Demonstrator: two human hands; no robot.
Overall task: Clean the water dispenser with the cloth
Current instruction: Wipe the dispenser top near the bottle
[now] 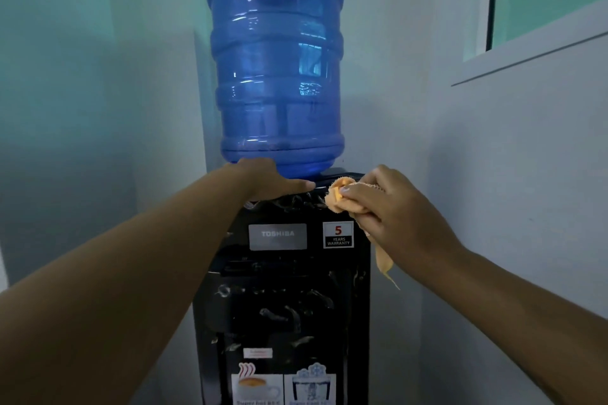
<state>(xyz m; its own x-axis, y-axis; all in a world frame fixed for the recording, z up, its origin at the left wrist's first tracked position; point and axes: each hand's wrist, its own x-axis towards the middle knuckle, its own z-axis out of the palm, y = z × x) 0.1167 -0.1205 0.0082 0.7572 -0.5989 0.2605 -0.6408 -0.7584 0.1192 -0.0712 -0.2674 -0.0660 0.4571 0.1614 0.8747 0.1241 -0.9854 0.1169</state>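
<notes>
The cloth is orange and bunched up. It is pressed against the top front right corner of the water dispenser, and one loose end hangs down beside the machine's right edge. The right hand grasps it, fingers curled over the bundle and thumb pinching the cloth from the front.

The water dispenser is a tall black cabinet standing in a corner of the room, straight ahead of the person. On its upper front sit a grey nameplate and, just to the right of that, a small warranty sticker with a red 5. Lower down the front is dark and shiny, and the taps there are hard to make out. Two picture stickers lie side by side at the bottom edge of the view: a steaming cup on the left and a cold drink on the right.

A big blue water bottle stands upside down on top of the dispenser. The left hand rests at the bottle's base, on the machine's top, with its thumb stretched out to the right along the front edge. Its fingers are hidden behind the back of the hand, so I cannot tell whether it grips the bottle or lies flat.

Pale walls meet behind the machine, and a white window frame shows at the upper right.
</notes>
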